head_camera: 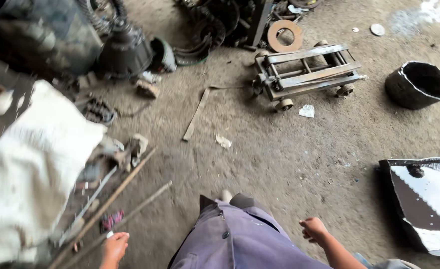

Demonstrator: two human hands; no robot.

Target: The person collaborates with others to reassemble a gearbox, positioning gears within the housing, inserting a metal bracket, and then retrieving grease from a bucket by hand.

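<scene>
I stand on a dirty concrete floor and look down my purple buttoned shirt (240,239). My left hand (115,247) hangs at the bottom left with its fingers curled, just above the near ends of long thin metal rods (111,199). A small white spot shows at its thumb; I cannot tell whether it holds something. My right hand (313,230) hangs at the bottom right in a loose fist with nothing visible in it, over bare floor.
A white sack (25,164) bulges at the left. A low metal trolley frame on small wheels (307,72) stands ahead, a black bucket (418,84) to its right. A shiny dark metal sheet (427,201) lies at the right. Dark machine parts (125,50) and a rusty ring (284,36) lie at the back.
</scene>
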